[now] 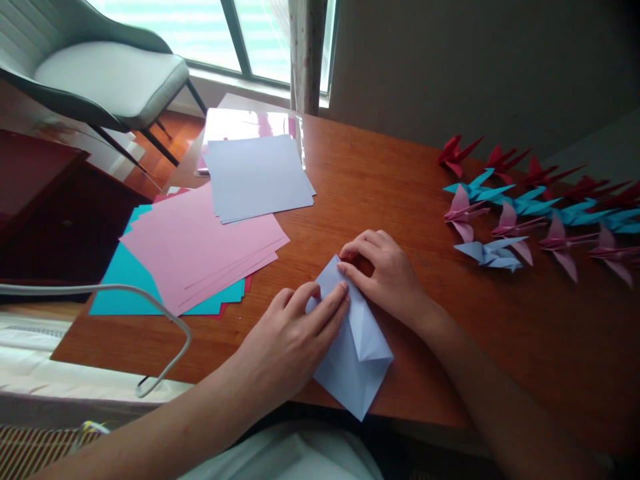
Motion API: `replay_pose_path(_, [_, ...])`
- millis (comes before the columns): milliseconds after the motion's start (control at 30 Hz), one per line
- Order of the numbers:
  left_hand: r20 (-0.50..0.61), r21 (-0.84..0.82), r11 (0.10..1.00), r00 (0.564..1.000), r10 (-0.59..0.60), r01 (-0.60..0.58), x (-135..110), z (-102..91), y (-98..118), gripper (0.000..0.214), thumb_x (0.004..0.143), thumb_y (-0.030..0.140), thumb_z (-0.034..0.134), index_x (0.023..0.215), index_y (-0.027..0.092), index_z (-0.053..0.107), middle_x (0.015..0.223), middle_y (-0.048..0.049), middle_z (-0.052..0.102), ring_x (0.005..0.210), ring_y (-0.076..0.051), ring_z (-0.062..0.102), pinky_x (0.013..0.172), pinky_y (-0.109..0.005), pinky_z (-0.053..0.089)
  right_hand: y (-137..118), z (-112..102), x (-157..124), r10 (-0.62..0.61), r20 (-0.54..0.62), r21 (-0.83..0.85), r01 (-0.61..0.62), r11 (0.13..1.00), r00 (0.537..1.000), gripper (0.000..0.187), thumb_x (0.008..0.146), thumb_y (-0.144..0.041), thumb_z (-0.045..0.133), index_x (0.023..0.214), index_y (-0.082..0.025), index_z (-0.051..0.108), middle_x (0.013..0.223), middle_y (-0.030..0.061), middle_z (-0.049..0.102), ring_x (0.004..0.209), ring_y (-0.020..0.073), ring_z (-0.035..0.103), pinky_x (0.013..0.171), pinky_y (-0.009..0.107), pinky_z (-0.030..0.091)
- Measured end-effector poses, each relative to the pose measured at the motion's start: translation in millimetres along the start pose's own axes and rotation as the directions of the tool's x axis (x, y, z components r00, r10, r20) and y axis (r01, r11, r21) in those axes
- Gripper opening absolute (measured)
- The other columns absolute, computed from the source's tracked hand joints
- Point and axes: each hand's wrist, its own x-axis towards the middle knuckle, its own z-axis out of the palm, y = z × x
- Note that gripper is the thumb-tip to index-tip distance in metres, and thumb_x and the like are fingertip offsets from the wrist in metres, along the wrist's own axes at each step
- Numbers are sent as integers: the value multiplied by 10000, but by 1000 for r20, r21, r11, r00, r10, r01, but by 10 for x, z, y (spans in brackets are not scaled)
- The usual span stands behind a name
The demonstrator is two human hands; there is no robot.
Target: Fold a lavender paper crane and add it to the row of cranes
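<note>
A pale blue sheet of origami paper lies at the table's near edge, its right side folded inward as a long narrow flap. My left hand rests over its left part, fingers stretched out and pressing on the flap; the thumb is hidden. At the paper's far corner, my right hand pinches the right edge between thumb and bent fingers.
Left of my hands lie pink sheets, turquoise sheets and pale blue sheets. Rows of folded red, turquoise and pink cranes stand at right, with one blue crane. A white cable crosses the left table edge.
</note>
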Motion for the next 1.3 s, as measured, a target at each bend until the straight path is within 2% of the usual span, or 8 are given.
replay_pose_path(400, [13, 33, 999, 1000, 6, -6, -11, 13, 17, 462, 993, 257, 477, 1449, 209, 531, 1581, -59, 437, 1152, -276, 498, 819, -395, 467, -19, 46, 93, 59, -22, -68, -61, 996, 998, 114, 916, -257, 643, 810, -231, 614, 826, 24, 648, 820, 212, 564, 756, 351, 427])
replay_pose_path(667, [25, 72, 997, 1000, 12, -14, 3, 1, 28, 453, 999, 239, 454, 1442, 208, 537, 1576, -51, 435, 1150, -275, 497, 789, -394, 470, -29, 73, 235, 169, -39, -115, -172, 978, 985, 156, 893, -304, 684, 767, -240, 618, 769, 5, 677, 755, 202, 589, 644, 324, 371])
replay_pose_path(800, [30, 78, 997, 999, 10, -13, -2, 2, 25, 451, 991, 250, 483, 1438, 230, 539, 1583, -57, 419, 1157, -274, 501, 795, -395, 472, -7, 36, 270, 184, -22, -71, -185, 980, 983, 153, 895, -310, 687, 774, -236, 630, 756, -4, 679, 723, 185, 600, 632, 309, 371])
replay_pose_path(933, [28, 73, 997, 1000, 9, -12, -4, -3, 17, 449, 1001, 254, 456, 1441, 222, 538, 1584, -48, 421, 1154, -274, 497, 789, -397, 480, 9, -94, 153, 85, 70, 41, -88, 995, 994, 141, 925, -299, 664, 810, -220, 642, 813, 12, 679, 772, 180, 593, 688, 305, 420])
replay_pose_path(1133, [20, 55, 998, 1000, 14, -15, 1, -20, 12, 467, 1016, 243, 411, 1471, 207, 510, 1578, -30, 440, 1147, -272, 494, 791, -386, 477, 7, -259, -186, 53, 151, -36, -48, 998, 987, 197, 843, -340, 777, 829, -223, 619, 852, 16, 632, 833, 203, 560, 724, 328, 433])
replay_pose_path(1300, [17, 45, 999, 1000, 17, -18, -2, -15, 8, 475, 1007, 259, 441, 1475, 210, 508, 1583, -43, 432, 1142, -275, 488, 782, -392, 482, 28, -293, -302, 41, 184, -39, -35, 999, 982, 183, 844, -326, 777, 864, -236, 619, 891, 22, 643, 866, 218, 553, 758, 351, 450])
